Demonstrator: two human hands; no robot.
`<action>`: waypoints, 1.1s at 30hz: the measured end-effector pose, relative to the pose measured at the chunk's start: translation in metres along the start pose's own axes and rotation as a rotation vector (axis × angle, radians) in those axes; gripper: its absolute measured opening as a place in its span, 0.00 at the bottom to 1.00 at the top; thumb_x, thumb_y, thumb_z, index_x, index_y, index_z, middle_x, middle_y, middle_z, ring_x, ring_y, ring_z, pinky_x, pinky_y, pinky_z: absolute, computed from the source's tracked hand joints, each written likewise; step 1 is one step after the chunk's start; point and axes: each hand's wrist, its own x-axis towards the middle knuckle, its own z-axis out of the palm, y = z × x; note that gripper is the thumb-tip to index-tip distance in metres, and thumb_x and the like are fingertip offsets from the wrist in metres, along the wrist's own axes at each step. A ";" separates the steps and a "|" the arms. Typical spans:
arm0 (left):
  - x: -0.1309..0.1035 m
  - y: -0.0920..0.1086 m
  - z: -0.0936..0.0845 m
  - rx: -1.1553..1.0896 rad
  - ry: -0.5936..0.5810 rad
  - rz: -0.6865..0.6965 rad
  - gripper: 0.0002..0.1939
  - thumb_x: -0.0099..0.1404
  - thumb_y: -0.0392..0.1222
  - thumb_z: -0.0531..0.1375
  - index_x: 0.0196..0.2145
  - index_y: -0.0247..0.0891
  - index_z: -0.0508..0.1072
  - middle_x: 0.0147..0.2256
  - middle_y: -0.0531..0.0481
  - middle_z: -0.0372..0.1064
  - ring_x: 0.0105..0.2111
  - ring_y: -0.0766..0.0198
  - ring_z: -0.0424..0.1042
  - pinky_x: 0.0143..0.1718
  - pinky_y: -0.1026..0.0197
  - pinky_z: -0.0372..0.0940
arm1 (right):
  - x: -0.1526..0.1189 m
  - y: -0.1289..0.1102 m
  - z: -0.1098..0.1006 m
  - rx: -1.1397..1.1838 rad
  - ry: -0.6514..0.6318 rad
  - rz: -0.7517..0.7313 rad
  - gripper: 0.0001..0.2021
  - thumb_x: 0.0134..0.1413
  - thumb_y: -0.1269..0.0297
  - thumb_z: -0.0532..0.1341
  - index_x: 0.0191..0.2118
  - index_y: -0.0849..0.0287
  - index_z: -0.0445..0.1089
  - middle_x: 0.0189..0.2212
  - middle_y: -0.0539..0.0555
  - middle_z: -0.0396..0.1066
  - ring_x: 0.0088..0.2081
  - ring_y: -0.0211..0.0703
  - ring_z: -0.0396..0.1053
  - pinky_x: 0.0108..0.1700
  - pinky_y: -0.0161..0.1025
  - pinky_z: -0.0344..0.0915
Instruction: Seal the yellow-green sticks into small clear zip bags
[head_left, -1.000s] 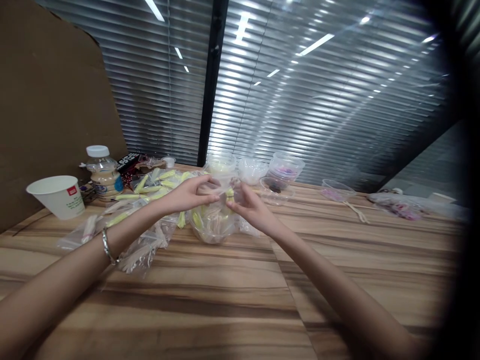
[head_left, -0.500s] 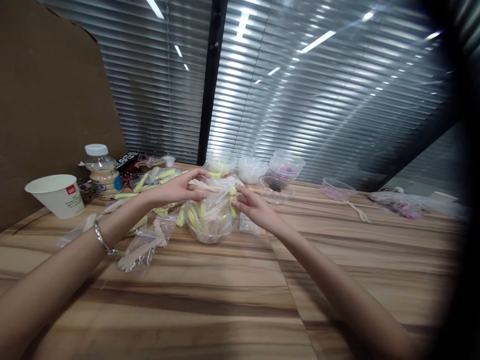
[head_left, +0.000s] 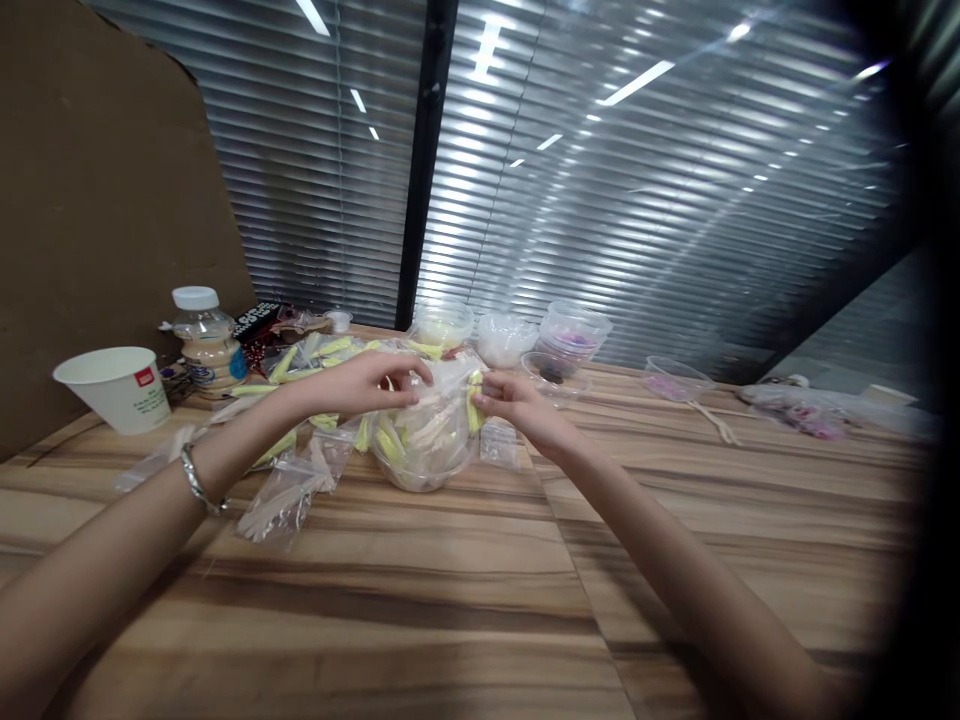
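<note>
A clear round bowl [head_left: 422, 465] holds pale and yellow pieces in clear plastic. Over its left rim is my left hand [head_left: 386, 383], thumb and fingers apart, with nothing visible between them. My right hand [head_left: 510, 400] is at the bowl's right side, its thumb and fingertips closed on a yellow piece [head_left: 475, 400]. Left of the bowl lies a clear bag [head_left: 281, 500] with pale pieces inside. More yellow pieces [head_left: 330, 347] are scattered behind my left forearm.
A paper cup [head_left: 116, 390] and a bottle [head_left: 208, 345] stand at the left. Behind the bowl are clear tubs [head_left: 574, 335]. Farther right are a shallow tub [head_left: 675, 382], pale sticks [head_left: 716, 422] and plastic bags [head_left: 817, 408].
The pale piece that was at my left fingers is no longer between them, and that hand has shifted slightly right and down. My right hand has moved slightly right with the yellow piece.
</note>
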 end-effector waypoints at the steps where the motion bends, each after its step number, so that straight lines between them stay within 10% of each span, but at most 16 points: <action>1: 0.000 0.001 0.001 0.020 -0.037 0.026 0.20 0.56 0.53 0.55 0.43 0.42 0.70 0.39 0.51 0.69 0.36 0.73 0.66 0.37 0.70 0.60 | 0.000 0.000 -0.001 0.023 -0.007 0.015 0.15 0.52 0.57 0.58 0.44 0.59 0.69 0.38 0.55 0.69 0.41 0.45 0.66 0.43 0.44 0.64; 6: 0.000 0.007 0.004 0.051 -0.148 0.071 0.21 0.58 0.56 0.50 0.36 0.40 0.74 0.37 0.50 0.68 0.37 0.72 0.65 0.40 0.69 0.59 | -0.002 0.001 -0.004 0.100 -0.038 0.038 0.17 0.53 0.56 0.58 0.45 0.59 0.68 0.41 0.56 0.69 0.43 0.45 0.65 0.45 0.44 0.63; 12: 0.002 0.012 0.010 0.003 0.252 -0.046 0.30 0.52 0.61 0.54 0.51 0.47 0.63 0.53 0.50 0.56 0.48 0.67 0.61 0.46 0.67 0.61 | -0.003 -0.006 0.002 0.109 -0.103 -0.060 0.14 0.55 0.60 0.57 0.46 0.58 0.66 0.45 0.54 0.66 0.46 0.44 0.64 0.47 0.43 0.62; 17: 0.000 0.019 0.011 -0.014 0.057 0.017 0.34 0.51 0.58 0.58 0.54 0.48 0.58 0.52 0.51 0.59 0.46 0.68 0.63 0.42 0.69 0.59 | -0.004 -0.010 0.004 0.060 -0.043 -0.115 0.11 0.54 0.61 0.57 0.42 0.58 0.67 0.41 0.54 0.67 0.44 0.43 0.65 0.46 0.43 0.63; 22: -0.007 0.033 0.002 0.149 0.005 -0.023 0.22 0.51 0.58 0.57 0.35 0.37 0.68 0.32 0.52 0.66 0.29 0.75 0.60 0.28 0.71 0.52 | -0.004 -0.011 0.004 0.163 0.148 -0.123 0.13 0.54 0.60 0.58 0.44 0.57 0.65 0.44 0.54 0.67 0.45 0.43 0.66 0.49 0.44 0.63; 33: -0.018 0.045 -0.001 0.320 -0.089 0.041 0.17 0.57 0.53 0.53 0.29 0.35 0.66 0.26 0.53 0.62 0.24 0.77 0.54 0.27 0.69 0.46 | -0.024 -0.015 0.047 -0.058 0.125 -0.118 0.15 0.54 0.62 0.58 0.47 0.57 0.59 0.43 0.53 0.64 0.37 0.37 0.65 0.40 0.37 0.64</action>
